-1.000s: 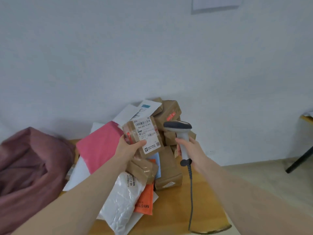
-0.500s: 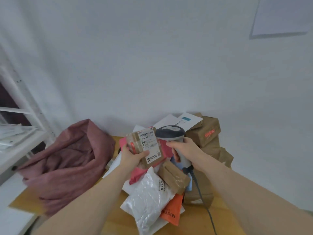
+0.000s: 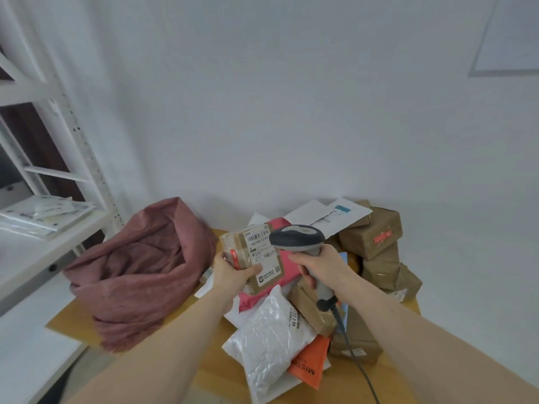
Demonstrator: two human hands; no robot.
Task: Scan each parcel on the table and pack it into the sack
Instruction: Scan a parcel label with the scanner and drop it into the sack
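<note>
My left hand (image 3: pixel 230 272) grips the small brown parcel (image 3: pixel 252 258) — sack (image 3: pixel 140 269) lies left of it — right hand (image 3: pixel 323 266) clutches the barcode scanner (image 3: pixel 297 239).

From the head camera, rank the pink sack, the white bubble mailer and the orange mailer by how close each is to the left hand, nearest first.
Measured from the left hand, which holds the small brown parcel:
1. White bubble mailer, just below and to its right on the table.
2. Pink sack, off to its left.
3. Orange mailer, lower right, under the white mailer's edge.
</note>
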